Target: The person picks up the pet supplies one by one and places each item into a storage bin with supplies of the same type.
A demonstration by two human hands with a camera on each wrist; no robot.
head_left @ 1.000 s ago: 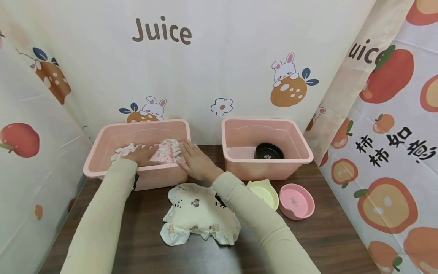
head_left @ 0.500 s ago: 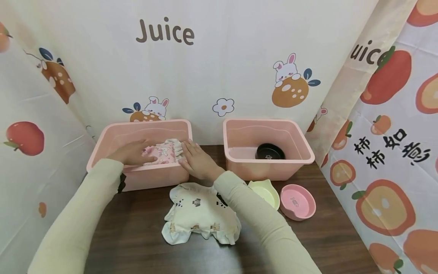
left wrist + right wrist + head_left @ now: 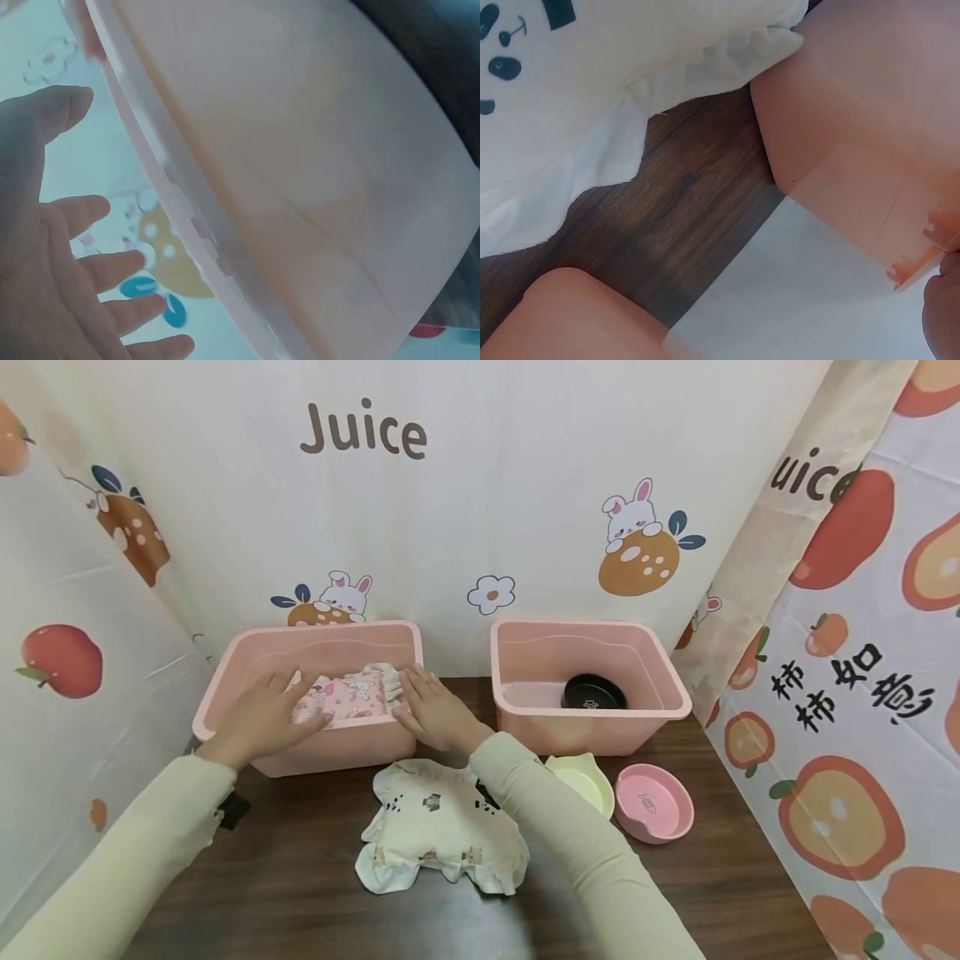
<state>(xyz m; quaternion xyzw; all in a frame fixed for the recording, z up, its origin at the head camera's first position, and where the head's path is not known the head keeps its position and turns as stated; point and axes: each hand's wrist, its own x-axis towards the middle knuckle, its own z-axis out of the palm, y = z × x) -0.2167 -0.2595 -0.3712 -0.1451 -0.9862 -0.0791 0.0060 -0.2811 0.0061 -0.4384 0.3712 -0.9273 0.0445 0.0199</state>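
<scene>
At the left bin (image 3: 347, 752), left hand (image 3: 264, 713) spread, right hand (image 3: 441, 713) straight-fingered, both empty; lopsided pushing could skew it.

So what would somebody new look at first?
Probably the left pink bin, with a pink cushion inside, because the left hand and right hand are both at it. Then maybe the frilly cream cushion on the table in front, and the black bowl inside the right pink bin.

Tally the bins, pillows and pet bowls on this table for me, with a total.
Plastic bins: 2 (left bin, right bin)
Ruffled pillows: 2 (pink-print pillow, cream pillow)
Pet bowls: 3 (black bowl, yellow bowl, pink bowl)
Total: 7
</scene>
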